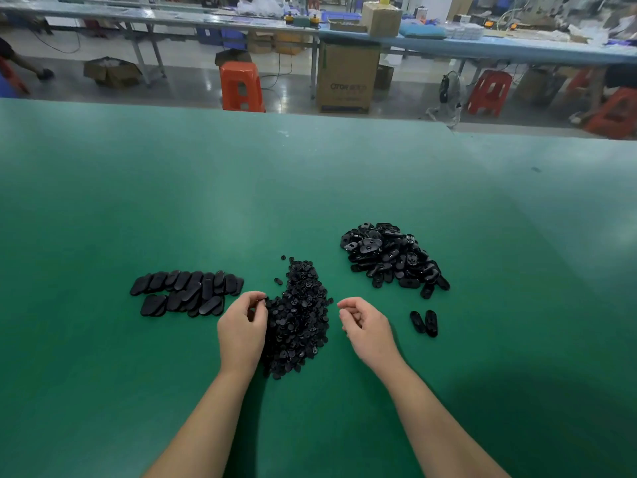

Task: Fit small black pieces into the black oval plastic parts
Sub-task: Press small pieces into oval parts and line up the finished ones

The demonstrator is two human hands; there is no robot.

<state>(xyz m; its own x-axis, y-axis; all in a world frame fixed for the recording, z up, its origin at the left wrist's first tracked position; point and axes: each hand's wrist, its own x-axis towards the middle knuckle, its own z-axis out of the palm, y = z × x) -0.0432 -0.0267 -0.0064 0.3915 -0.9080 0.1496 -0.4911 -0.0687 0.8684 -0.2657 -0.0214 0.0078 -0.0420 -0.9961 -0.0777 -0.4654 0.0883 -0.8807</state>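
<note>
On a green table [310,188], the left hand [242,331] seems to pinch one piece at the edge of the small black pieces [299,315], while the right hand [366,327], loosely curled and empty, waits near two oval parts [424,322], ready for fitting.

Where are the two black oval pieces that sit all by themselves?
In the head view, the two lone oval parts lie side by side on the green table, just right of the right hand and below the big oval pile.
</note>
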